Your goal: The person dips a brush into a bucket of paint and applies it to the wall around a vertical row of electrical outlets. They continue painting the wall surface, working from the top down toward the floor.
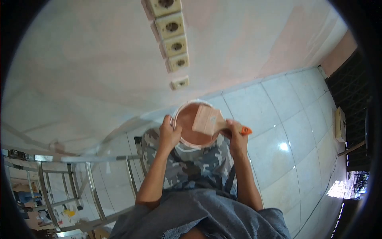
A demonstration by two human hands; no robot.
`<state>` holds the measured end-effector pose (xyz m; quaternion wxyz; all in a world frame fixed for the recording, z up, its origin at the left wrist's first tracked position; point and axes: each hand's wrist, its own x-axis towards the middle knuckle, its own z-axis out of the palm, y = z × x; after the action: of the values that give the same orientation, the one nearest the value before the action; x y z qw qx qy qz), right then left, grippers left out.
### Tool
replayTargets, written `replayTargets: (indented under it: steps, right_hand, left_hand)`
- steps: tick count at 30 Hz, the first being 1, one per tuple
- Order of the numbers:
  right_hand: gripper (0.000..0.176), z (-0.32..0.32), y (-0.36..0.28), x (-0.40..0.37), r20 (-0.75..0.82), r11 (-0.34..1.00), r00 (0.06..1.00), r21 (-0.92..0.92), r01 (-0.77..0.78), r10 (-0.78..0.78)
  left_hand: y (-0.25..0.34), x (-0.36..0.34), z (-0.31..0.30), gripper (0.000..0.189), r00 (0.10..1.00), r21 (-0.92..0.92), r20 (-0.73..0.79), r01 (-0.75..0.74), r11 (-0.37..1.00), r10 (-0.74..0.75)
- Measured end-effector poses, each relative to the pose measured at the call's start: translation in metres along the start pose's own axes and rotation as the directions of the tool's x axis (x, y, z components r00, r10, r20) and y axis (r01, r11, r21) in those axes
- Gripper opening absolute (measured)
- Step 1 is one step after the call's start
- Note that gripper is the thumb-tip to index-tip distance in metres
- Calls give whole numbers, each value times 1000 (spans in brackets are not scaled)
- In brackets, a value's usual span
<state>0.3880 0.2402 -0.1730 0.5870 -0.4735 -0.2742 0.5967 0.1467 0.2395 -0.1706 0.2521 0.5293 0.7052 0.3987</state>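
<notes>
Tiled floor at right gives me free room; the metal ladder blocks lower left, paint bucket fills centre, sockets above.

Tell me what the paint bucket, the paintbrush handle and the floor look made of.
The paint bucket looks plastic: smooth white rim and wall. The paintbrush handle is pale and matte, likely bare wood, its orange tip perhaps plastic. The floor seems glazed tile: grout lines, bright glare spots.

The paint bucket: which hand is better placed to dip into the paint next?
Probably the right. The right hand holds the brush with its bristles over the bucket, above the brownish paint. The left hand grips the bucket's rim and seems to steady it.
</notes>
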Motion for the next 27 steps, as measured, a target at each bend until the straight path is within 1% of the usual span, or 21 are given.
replayTargets:
  steps: [1, 2, 3, 4, 5, 6, 7, 8, 10, 11, 13, 14, 16, 19, 23, 25, 27]
  right_hand:
    - [33, -7, 9, 4, -1, 1000, 1000, 28, 12, -12]
    - [33, -11, 18, 6, -33, 999, 999, 49, 22, -20]
    - [34, -15, 23, 8, -24, 998, 1000, 58, 12, -11]
    - [33, -16, 26, 9, -28, 996, 1000, 92, 2, 1]
    - [30, -12, 22, 7, -17, 991, 1000, 134, 6, -4]
    - [28, -8, 17, 7, -33, 987, 999, 158, -7, 13]
    - [26, -4, 13, 6, -48, 988, 999, 152, -5, 13]
    - [25, 1, 7, 6, -63, 979, 998, 205, -2, 16]
    - [25, 7, 7, 12, -63, 961, 998, 277, 7, 11]
    - [25, 8, 4, 14, -58, 957, 998, 288, 31, -15]
    - [25, 10, 1, 15, -33, 949, 999, 314, 8, 3]
    - [25, 10, -1, 15, -29, 947, 1000, 320, 17, -8]
    - [22, 10, -5, 13, 25, 959, 1000, 282, 10, -18]
    - [21, 11, -7, 12, 59, 955, 998, 297, 7, -25]
    - [22, 14, -5, 10, 39, 945, 999, 326, 15, -29]
    - [24, 14, -7, 8, 11, 952, 1000, 306, -3, -1]
    - [24, 13, -5, 11, 11, 954, 1000, 301, 4, -8]
  left_hand:
    - [0, -1, 0, 33, 1000, -9, -14, -4, 1000, 4]
    - [-41, 5, 15, 37, 999, -88, -40, -35, 996, 31]
    - [-21, 1, 6, 38, 1000, -72, -19, 14, 997, -16]
    - [-11, 0, 2, 39, 999, -25, -28, 15, 1000, -16]
    - [-12, -1, 4, 36, 998, -50, -65, -15, 999, 11]
    - [-12, 1, 4, 33, 998, -68, -67, -24, 997, 20]
    - [-18, 3, 6, 31, 999, -114, -45, 19, 993, -25]
    - [-23, 5, 9, 30, 997, -155, -14, 73, 985, -76]
    - [-11, 6, 6, 29, 995, -105, -41, 91, 990, -96]
    - [-9, 9, 6, 29, 996, -109, -49, 63, 992, -68]
    - [-9, 10, 6, 33, 984, -179, 51, 176, 968, -169]
    - [-8, 11, 6, 33, 986, -180, 45, 163, 970, -158]
    - [-5, 8, 6, 26, 994, -224, 9, 112, 968, -113]
    - [5, 7, 6, 27, 993, -238, -24, 105, 966, -114]
    - [7, 9, 2, 26, 992, -230, 10, 124, 965, -125]
    - [10, 8, 2, 24, 992, -277, 8, 121, 953, -123]
    - [7, 9, 3, 23, 992, -273, 3, 123, 954, -128]
